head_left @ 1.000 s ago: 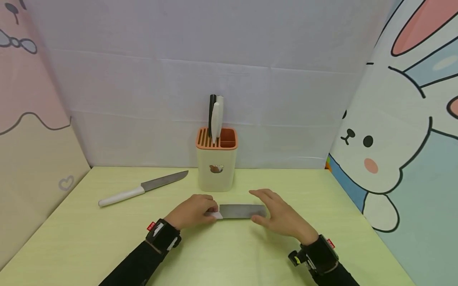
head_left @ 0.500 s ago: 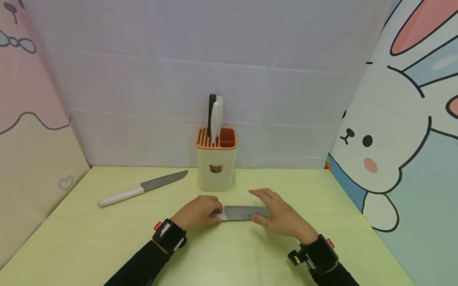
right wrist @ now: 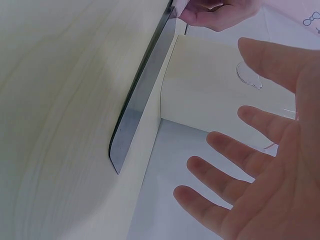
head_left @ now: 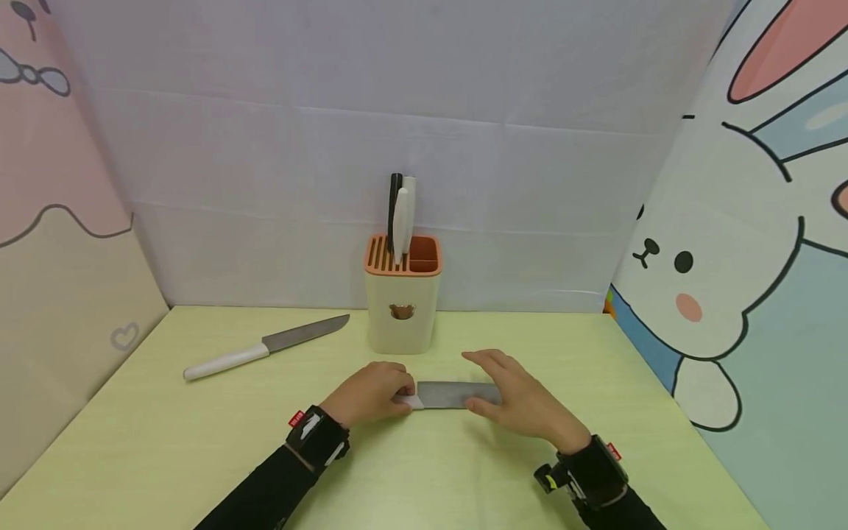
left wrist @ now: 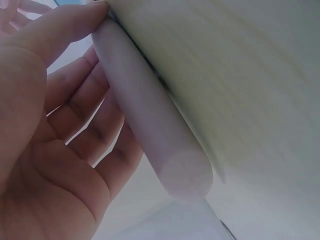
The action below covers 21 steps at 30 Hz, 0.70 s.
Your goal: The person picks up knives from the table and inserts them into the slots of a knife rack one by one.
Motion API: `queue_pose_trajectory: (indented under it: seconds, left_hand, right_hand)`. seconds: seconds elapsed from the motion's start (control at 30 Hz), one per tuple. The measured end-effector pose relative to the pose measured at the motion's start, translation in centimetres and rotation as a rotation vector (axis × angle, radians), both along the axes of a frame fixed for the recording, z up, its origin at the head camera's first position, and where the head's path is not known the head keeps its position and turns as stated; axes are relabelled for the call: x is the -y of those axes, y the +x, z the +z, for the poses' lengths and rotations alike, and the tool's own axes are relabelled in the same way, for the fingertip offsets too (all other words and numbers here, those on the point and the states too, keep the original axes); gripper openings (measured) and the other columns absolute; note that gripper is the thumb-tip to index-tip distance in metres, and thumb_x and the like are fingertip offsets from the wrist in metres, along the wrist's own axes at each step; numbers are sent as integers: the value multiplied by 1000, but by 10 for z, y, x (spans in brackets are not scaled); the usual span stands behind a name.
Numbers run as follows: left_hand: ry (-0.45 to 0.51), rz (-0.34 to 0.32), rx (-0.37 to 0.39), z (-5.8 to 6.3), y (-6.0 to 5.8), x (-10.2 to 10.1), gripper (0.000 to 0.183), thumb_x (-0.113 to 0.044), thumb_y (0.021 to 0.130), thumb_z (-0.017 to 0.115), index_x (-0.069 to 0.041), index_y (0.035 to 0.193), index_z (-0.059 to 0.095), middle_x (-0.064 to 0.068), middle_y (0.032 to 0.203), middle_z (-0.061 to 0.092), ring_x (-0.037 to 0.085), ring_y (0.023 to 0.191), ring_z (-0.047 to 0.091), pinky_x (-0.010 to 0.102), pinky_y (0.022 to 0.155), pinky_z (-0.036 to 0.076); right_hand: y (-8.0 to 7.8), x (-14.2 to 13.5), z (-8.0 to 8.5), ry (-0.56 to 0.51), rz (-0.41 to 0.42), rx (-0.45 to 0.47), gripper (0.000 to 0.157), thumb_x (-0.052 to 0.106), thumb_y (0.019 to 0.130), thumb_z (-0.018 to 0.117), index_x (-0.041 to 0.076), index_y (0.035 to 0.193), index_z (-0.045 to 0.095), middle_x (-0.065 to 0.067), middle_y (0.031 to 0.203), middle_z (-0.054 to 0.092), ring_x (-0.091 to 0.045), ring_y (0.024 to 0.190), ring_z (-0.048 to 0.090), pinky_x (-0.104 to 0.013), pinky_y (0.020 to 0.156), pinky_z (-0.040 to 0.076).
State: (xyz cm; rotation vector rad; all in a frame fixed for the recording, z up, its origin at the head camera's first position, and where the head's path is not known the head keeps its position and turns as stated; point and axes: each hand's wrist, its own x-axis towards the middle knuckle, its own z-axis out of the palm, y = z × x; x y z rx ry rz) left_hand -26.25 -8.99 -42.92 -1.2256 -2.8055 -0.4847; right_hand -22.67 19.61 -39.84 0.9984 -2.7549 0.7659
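Observation:
My left hand (head_left: 372, 394) grips the white handle (left wrist: 150, 115) of a kitchen knife, thumb on one side and fingers on the other. Its broad grey blade (head_left: 450, 394) lies low along the tabletop, pointing right. Over the blade's far end is my right hand (head_left: 526, 401), fingers spread and straight. In the right wrist view, that hand (right wrist: 270, 165) is apart from the blade (right wrist: 140, 102) and holds nothing. Another knife with a white handle (head_left: 227, 362) lies at the left, its blade angled toward the back.
Behind the hands stands a cream knife holder (head_left: 400, 316) with an orange slotted top. One black handle (head_left: 394, 210) and white handles (head_left: 401, 221) stick up from it. A white cloth backdrop (head_left: 278, 162) rises behind the pale table (head_left: 411, 471); printed panels flank it.
My left hand has shifted slightly to the right along with the knife, bringing the blade's end farther under my right hand. The right hand has stayed in place.

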Motion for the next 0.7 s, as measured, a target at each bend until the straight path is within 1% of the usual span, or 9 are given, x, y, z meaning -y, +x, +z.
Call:
queue_pose_trajectory:
  seconds: [0.13, 0.27, 0.43, 0.53, 0.7]
  left_hand:
    - [0, 10, -1, 0, 0, 1, 12, -24, 81, 76, -21, 88, 66, -12, 79, 51, 6, 70, 47, 22, 64, 43]
    - [-3, 40, 33, 4, 1, 5, 16, -28, 81, 76, -22, 93, 68, -11, 85, 56, 6, 72, 49, 24, 66, 45]
    - [0, 90, 63, 16, -1, 15, 29, -37, 80, 76, -22, 103, 69, -8, 94, 60, 7, 79, 52, 28, 69, 48]
    - [10, 96, 53, 23, -3, 22, 35, -41, 80, 75, -20, 108, 68, -6, 99, 62, 9, 84, 55, 30, 71, 49]
    - [10, 106, 27, 31, -5, 33, 43, -46, 80, 74, -23, 115, 64, -7, 103, 61, 11, 90, 57, 30, 73, 49]
  right_hand:
    - [0, 0, 0, -4, 3, -7, 67, 36, 89, 69, 29, 145, 34, 2, 139, 40, -18, 127, 37, -45, 95, 44]
    - [0, 0, -1, -8, 6, -17, 67, 35, 88, 70, 28, 145, 35, 1, 139, 40, -19, 127, 38, -45, 95, 44]
    - [0, 2, -1, -5, 8, 18, 66, 34, 89, 70, 29, 145, 35, 2, 139, 39, -17, 127, 37, -45, 95, 44]
    - [0, 3, -1, 5, 15, 41, 64, 36, 90, 68, 31, 144, 35, 4, 140, 39, -15, 127, 35, -44, 95, 44]
    - [0, 9, -2, 7, 48, 21, 63, 37, 89, 68, 29, 143, 37, 1, 140, 40, -17, 127, 36, -44, 93, 45]
